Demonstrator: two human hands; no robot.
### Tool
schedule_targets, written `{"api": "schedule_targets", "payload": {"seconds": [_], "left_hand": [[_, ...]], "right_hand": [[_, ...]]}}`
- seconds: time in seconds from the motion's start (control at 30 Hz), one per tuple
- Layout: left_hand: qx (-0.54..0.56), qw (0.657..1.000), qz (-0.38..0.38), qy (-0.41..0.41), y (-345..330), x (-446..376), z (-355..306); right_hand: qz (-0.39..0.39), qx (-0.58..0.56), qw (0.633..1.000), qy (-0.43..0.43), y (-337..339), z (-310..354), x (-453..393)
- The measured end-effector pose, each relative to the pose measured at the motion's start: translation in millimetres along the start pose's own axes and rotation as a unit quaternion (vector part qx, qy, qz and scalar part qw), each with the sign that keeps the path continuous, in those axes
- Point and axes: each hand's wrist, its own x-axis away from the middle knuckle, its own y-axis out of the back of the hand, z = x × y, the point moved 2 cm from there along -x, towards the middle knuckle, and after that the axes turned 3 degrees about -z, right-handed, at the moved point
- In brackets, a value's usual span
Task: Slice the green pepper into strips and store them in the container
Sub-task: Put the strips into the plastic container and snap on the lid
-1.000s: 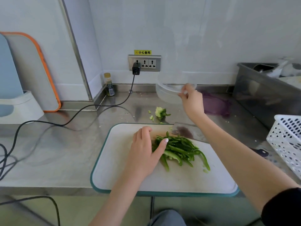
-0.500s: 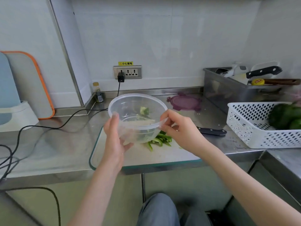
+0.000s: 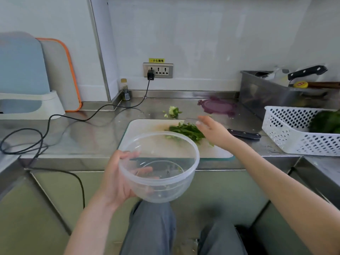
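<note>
Head view: my left hand [image 3: 117,179] cups a clear plastic container [image 3: 159,167], round and bowl-shaped with a rolled rim, in front of the stainless-steel desk [image 3: 92,133] and above my grey-trousered knees. My left fingers [image 3: 143,171] curl under its far wall and show blurred through the plastic; my thumb lies along the near side. The container looks empty, apart from faint specks I cannot make out.

My right hand [image 3: 211,130] reaches over the white cutting board [image 3: 150,142], which has a teal edge and rounded corners. Its fingers are straight and released, holding nothing, just beside the green pepper strips [image 3: 187,131]. The strips lie in a loose, glossy, dark-green pile on the far part of the board, partly hidden by my hand and by the container's rim.

Behind the board sit the pale pepper core [image 3: 173,111] and a translucent purple lid [image 3: 218,106], flat on the desk. A black-handled knife [image 3: 243,134] lies right of the board, its blade hidden by my hand. A white perforated basket [image 3: 294,133], cut off at the right edge, holds something dark green and blurred.
</note>
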Motion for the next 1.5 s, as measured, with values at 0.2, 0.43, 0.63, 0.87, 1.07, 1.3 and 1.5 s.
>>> {"api": "schedule_targets", "payload": {"seconds": [0.2, 0.43, 0.63, 0.87, 1.07, 1.3, 1.5], "left_hand": [[-0.103, 0.992, 0.012, 0.074, 17, 12, 23], [-0.059, 0.987, -0.043, 0.145, 11, -8, 71], [0.030, 0.989, -0.059, 0.133, -1, -11, 90], [0.047, 0.991, -0.110, 0.066, -8, -10, 94], [0.091, 0.984, -0.137, 0.071, -20, -6, 87], [0.049, 0.989, -0.136, 0.030, -29, 0, 80], [0.038, 0.989, -0.140, 0.022, -31, 2, 76]], "right_hand": [[0.062, 0.081, 0.995, 0.017, -41, 16, -23], [0.063, 0.024, 0.997, 0.040, -39, 13, -23], [0.064, 0.022, 0.996, 0.058, -33, 13, -24], [0.026, 0.080, 0.988, 0.127, -52, 18, -17], [0.040, 0.039, 0.986, 0.155, -50, 19, -3], [0.030, 0.069, 0.987, 0.144, -52, 21, 3], [0.033, 0.055, 0.986, 0.152, -51, 22, 8]]}}
